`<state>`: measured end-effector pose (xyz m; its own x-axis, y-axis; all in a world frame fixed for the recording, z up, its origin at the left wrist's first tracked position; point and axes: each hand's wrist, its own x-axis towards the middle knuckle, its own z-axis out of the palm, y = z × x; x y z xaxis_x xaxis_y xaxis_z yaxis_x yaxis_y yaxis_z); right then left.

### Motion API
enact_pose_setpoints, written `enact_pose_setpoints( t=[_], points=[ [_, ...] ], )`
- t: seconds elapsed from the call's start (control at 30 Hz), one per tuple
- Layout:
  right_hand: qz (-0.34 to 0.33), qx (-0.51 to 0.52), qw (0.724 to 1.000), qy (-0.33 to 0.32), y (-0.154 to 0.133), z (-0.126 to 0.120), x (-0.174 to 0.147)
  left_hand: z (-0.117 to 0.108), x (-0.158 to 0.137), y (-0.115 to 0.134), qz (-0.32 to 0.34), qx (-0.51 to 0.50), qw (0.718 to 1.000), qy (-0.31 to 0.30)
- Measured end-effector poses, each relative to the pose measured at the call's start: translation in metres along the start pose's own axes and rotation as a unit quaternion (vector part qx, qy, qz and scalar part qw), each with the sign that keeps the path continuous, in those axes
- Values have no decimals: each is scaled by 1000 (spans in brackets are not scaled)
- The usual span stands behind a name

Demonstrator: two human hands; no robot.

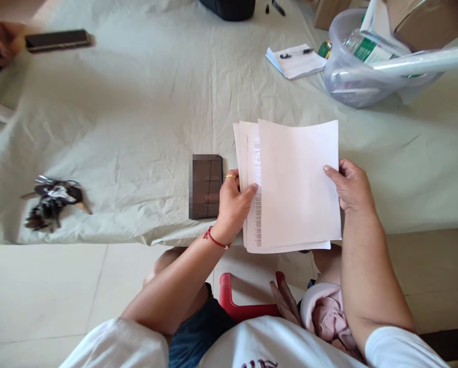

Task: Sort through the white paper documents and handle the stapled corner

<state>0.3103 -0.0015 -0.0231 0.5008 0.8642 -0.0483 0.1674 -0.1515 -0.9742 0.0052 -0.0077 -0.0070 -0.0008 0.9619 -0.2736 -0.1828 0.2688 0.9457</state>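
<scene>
Several loose sheets of paper [298, 184] are held up over the table's front edge. The top sheet looks blank; printed text shows along the left margin of one beneath. My left hand [236, 202], with a gold ring and a red cord bracelet, grips the left side of the sheets, thumb on top. My right hand [349, 184] pinches their right edge, thumb on the top sheet and fingers behind, hidden. Just left of my left hand, a dark phone [208, 186] lies flat on the cloth, part of it blurred out.
A bunch of keys [56, 199] lies on the cloth-covered table [144, 117]. Behind are a long dark case [58, 41], a notepad [298, 62] with a pen, and a clear plastic tub [344, 76] holding a bottle. Another person's hand [2, 46] shows at upper left. Below is a red stool [244, 306].
</scene>
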Motion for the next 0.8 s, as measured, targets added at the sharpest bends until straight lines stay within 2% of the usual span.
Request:
enact_pose_setpoints(
  t=[0.13,0.33,0.5,0.7,0.8],
  points=[
    [-13,-6,999,47,2,-2,4,0,0,1,-2,-13,1000,-8],
    [47,85,995,-6,-10,11,-4,0,-1,1,-5,-10,1000,0],
    [39,121,992,-12,-20,16,-6,0,-1,2,-9,-23,1000,1],
    [70,109,991,-26,-17,16,-6,2,-4,3,-4,-23,999,-29],
    [69,77,995,-9,-7,18,-4,4,-6,0,7,-13,999,-39]
  ],
)
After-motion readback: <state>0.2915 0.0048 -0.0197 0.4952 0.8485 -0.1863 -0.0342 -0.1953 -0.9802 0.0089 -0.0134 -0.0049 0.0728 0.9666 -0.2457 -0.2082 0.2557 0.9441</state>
